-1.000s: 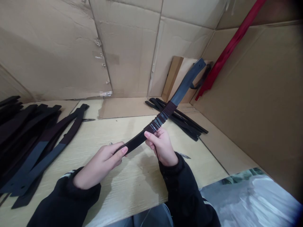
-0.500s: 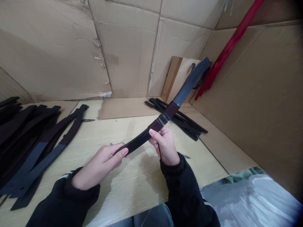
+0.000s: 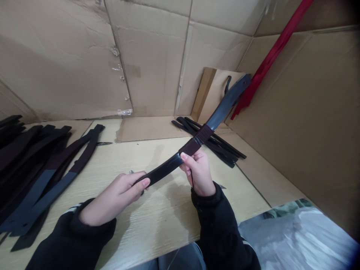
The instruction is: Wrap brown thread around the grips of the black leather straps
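Note:
A long, curved dark strap [image 3: 164, 170] with a blue-grey upper part slants up and right above the table. Dark brown wrapping [image 3: 204, 133] circles its middle, with a small gap between the coils. My left hand [image 3: 131, 187] grips the lower end, thumb on top. Pinched around the strap just below the wrapping is my right hand [image 3: 198, 170], its thumb on the face and its other fingers partly hidden behind. A thin dark cord hangs down by the right palm. A pointed metal tip [image 3: 222, 186] shows beside the right cuff.
A pile of similar dark straps [image 3: 53, 168] lies at the left of the pale table [image 3: 157, 232]. Several narrow black strips [image 3: 222, 150] lie at the back right, before a cardboard box [image 3: 210, 93]. Cardboard walls enclose the back and right; a red strip [image 3: 270, 56] hangs there.
The right hand has slid slightly up the strap, and the gaps between the brown coils have narrowed. The strap's upper end has dipped a little. The left hand has shifted slightly left.

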The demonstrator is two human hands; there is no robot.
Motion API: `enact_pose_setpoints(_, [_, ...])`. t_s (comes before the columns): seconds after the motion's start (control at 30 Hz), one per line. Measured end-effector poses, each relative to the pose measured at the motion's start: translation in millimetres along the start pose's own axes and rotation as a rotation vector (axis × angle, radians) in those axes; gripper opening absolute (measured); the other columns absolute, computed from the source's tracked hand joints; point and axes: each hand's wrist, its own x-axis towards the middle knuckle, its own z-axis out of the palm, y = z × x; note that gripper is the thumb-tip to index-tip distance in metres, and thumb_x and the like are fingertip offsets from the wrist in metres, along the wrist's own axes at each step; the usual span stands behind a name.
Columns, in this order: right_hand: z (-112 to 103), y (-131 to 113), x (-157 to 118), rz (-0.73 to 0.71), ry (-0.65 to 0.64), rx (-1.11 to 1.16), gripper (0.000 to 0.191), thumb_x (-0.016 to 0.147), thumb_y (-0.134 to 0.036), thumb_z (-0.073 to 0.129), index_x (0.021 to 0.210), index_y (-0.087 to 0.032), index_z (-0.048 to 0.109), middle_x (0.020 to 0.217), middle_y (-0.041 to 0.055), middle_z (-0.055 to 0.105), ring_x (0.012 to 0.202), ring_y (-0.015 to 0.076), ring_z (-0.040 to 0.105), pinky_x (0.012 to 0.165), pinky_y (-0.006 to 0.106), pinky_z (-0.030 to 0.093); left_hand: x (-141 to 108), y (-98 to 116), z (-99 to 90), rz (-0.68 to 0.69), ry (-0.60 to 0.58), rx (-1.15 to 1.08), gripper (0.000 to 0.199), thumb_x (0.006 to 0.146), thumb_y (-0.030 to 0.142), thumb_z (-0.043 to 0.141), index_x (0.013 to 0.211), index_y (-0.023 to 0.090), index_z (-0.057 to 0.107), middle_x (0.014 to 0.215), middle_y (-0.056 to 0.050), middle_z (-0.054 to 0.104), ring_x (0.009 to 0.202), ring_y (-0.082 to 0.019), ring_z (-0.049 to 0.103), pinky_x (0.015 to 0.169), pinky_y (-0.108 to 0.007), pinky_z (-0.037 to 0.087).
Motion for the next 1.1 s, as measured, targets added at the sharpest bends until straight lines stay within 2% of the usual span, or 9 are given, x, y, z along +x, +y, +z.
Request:
enact_pose_setpoints(0.37, [-5.7,-1.0,1.5,-0.025,0.015,-0.012,0.025,0.07,-0.031,0.073,0.067,-0.017,0.053,0.043,-0.0095,0.037,0.035,0.0025,0.026,0.035,0.019,0.017,-3.3,-3.4,-0.8,-0.024,-0.014,-0.005,0.036,0.087,0.048,0.039,0.075,0.016,0.05,0.059,0.005,0.034,0.05,-0.006,0.034,0.043,-0.016,0.027])
enact_pose_setpoints(0.63, [-2.0,-0.5,1.4,0.011,-0.004,-0.055,0.024,0.07,-0.033,0.073,0.07,-0.016,0.055,0.045,-0.0076,0.043,0.037,0.0034,0.03,0.036,0.019,0.019,-3.8,-5.8,-5.3,-0.01,0.024,0.098,0.039,0.087,0.051,0.037,0.071,0.018,0.047,0.053,0.006,0.037,0.045,-0.005,0.035,0.044,-0.017,0.029])
enact_pose_setpoints(0.77, [1.2,1.7,3.9,0.084,-0.027,-0.039,0.025,0.069,-0.033,0.073,0.078,-0.016,0.056,0.046,-0.0082,0.044,0.037,0.0036,0.032,0.037,0.019,0.023,-2.2,-10.6,-7.6,0.035,0.144,0.302,0.04,0.089,0.05,0.032,0.071,0.018,0.048,0.059,0.002,0.053,0.052,-0.008,0.051,0.056,-0.02,0.04])
enact_pose_setpoints(0.83, [2.3,3.7,4.6,0.141,-0.051,-0.051,0.026,0.072,-0.034,0.071,0.082,-0.017,0.054,0.046,-0.0091,0.043,0.037,0.0036,0.031,0.038,0.018,0.023,-1.0,-14.7,-8.1,0.066,0.241,0.45,0.04,0.09,0.049,0.03,0.077,0.018,0.052,0.064,0.0,0.059,0.06,-0.012,0.057,0.06,-0.022,0.041])
enact_pose_setpoints(0.93, [3.5,7.4,3.6,0.199,-0.063,-0.059,0.03,0.075,-0.039,0.068,0.075,-0.018,0.047,0.046,-0.0104,0.037,0.038,0.0029,0.024,0.039,0.018,0.018,0.9,-22.4,-9.4,0.115,0.406,0.714,0.04,0.091,0.049,0.03,0.09,0.019,0.057,0.075,-0.004,0.066,0.069,-0.017,0.062,0.063,-0.026,0.041])
enact_pose_setpoints(1.0, [4.7,8.7,1.8,0.162,-0.054,-0.118,0.034,0.078,-0.042,0.066,0.069,-0.018,0.043,0.049,-0.0098,0.032,0.041,0.0032,0.021,0.041,0.019,0.017,1.9,-27.6,-10.8,0.152,0.507,0.883,0.041,0.091,0.047,0.03,0.094,0.019,0.059,0.083,-0.006,0.069,0.074,-0.02,0.063,0.066,-0.028,0.041])
enact_pose_setpoints(1.1, [7.1,7.1,-1.5,0.007,-0.055,-0.309,0.041,0.083,-0.044,0.059,0.059,-0.017,0.039,0.053,-0.0067,0.03,0.048,0.0053,0.024,0.046,0.022,0.02,2.6,-33.0,-12.0,0.206,0.61,1.081,0.04,0.092,0.045,0.03,0.095,0.019,0.062,0.087,-0.006,0.071,0.071,-0.02,0.063,0.066,-0.029,0.04])
